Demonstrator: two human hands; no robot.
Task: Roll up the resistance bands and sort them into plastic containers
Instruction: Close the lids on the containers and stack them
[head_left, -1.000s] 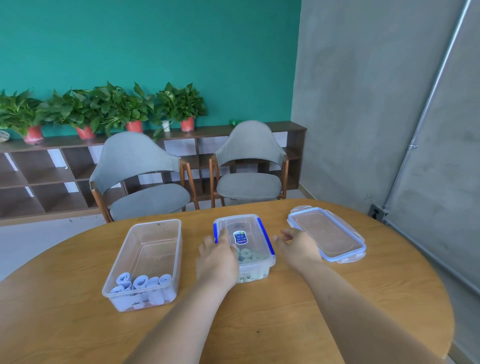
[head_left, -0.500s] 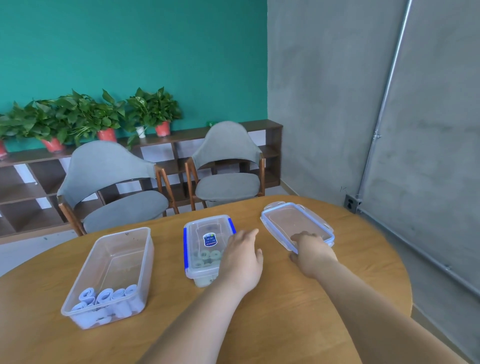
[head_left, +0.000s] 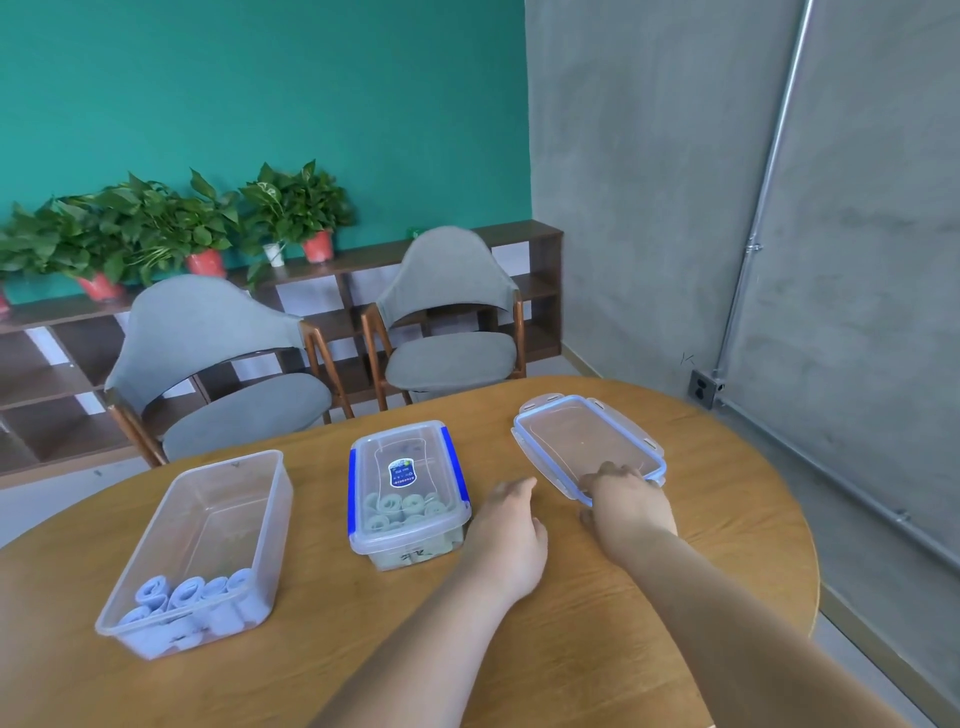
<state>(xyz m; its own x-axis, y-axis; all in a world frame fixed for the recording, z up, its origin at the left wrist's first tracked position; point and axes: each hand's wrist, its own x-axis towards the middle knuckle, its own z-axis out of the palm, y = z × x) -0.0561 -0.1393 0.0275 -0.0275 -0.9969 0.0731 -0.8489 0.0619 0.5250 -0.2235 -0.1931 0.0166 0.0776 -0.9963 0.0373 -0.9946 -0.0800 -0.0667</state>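
The right hand (head_left: 626, 501) clasped the near edge of the loose lid (head_left: 582, 441), which lay on the table (head_left: 701, 545) at 1 o'clock. The left hand (head_left: 511, 535) was relaxed, fingers loose, at 3 o'clock of the closed container (head_left: 400, 447) holding greenish rolled bands (head_left: 400, 506). At its 9 o'clock stood the open container (head_left: 218, 519), with bluish rolled bands (head_left: 182, 597) in the near end.

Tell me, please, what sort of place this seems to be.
Probably an office lounge or meeting room: a round wooden table, two grey chairs, and a low shelf lined with potted plants.
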